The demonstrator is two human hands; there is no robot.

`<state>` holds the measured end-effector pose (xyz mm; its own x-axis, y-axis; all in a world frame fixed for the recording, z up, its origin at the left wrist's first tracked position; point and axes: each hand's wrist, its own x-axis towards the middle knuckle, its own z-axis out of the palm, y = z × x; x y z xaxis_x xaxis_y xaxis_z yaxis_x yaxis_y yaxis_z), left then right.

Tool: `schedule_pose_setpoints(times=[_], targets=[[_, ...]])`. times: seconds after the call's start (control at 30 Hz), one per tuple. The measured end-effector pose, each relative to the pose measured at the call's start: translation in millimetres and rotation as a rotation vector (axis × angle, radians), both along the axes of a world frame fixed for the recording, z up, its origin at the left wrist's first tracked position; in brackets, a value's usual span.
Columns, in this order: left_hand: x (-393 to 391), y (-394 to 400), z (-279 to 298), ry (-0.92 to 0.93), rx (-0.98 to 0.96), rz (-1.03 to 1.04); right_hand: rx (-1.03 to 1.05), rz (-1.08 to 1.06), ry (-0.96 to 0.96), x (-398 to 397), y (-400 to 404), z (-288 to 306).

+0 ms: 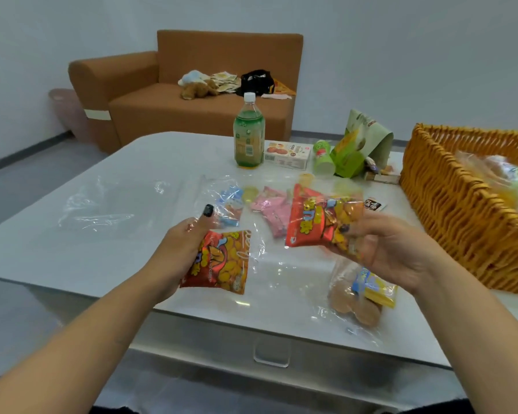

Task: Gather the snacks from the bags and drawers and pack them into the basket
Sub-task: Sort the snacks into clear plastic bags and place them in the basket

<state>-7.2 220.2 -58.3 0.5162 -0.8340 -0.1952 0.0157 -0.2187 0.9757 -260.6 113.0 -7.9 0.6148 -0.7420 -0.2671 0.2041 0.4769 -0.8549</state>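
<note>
Left hand grips a red-orange foil snack packet low over the white bench; right hand pinches a second red snack packet, raised. We judge both should go right into the woven orange wicker basket, laid flat. Basket is cut off; its contents blur, as do the packet labels.

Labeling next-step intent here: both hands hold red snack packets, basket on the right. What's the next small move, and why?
Probably carry the right hand with its red snack packet rightward and drop it into the wicker basket. That hand is nearest the basket, which already holds wrapped snacks. The left hand grips a second red packet, which could follow.
</note>
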Motion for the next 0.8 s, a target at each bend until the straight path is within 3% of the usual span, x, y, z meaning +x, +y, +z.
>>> schedule_pose_setpoints(times=[0.1,0.23,0.33,0.63,0.8], targets=[[-7,1,-2,-0.021,0.004,-0.047,0.014,0.106,-0.026,12,2,-10],[-10,0,-5,-0.031,0.0,-0.118,0.25,0.113,-0.213,45,-4,-57],[-9,0,-5,-0.033,0.001,-0.159,0.2,0.044,-0.273,70,-8,-80],[-7,8,-8,-0.061,0.077,-0.325,-0.305,0.277,0.076,64,3,-67],[-16,8,-5,-0.129,0.056,-0.348,-0.216,0.096,0.107,70,8,-71]])
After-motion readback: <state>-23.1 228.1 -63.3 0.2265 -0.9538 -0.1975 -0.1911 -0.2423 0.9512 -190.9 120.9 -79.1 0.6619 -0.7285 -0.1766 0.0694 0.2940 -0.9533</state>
